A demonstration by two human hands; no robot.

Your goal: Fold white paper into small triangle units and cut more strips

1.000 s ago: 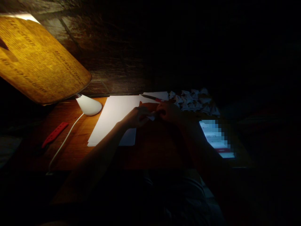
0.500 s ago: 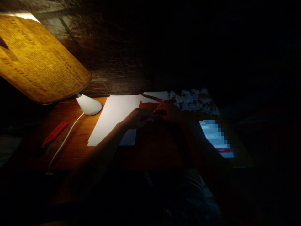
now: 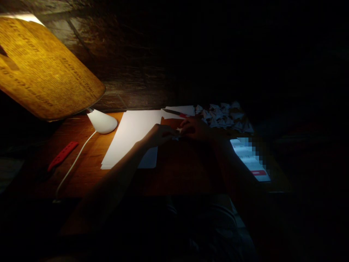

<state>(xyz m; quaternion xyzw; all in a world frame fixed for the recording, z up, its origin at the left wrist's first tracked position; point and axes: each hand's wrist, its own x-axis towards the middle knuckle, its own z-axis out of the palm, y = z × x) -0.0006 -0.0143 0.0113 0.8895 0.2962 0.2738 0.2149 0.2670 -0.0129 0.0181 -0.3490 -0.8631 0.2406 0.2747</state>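
Between my two hands is a small piece of folded white paper, partly hidden by the fingers. My left hand pinches it from the left. From the right, my right hand grips it with bent fingers, dim in the shadow. White paper sheets lie stacked under and beyond my left forearm. A knife with a dark blade and a red part near its handle rests just beyond my right hand, over another white sheet. Several small folded paper pieces are heaped past my right hand.
A lamp with a printed yellow shade and white base stands at the left, its cord running to the front edge. A red power strip lies left of it. A lit phone lies on the wooden table at right.
My fingers have shifted slightly on the folded paper, and more of its white shows between the hands. The view has moved a little; the other things stay put.
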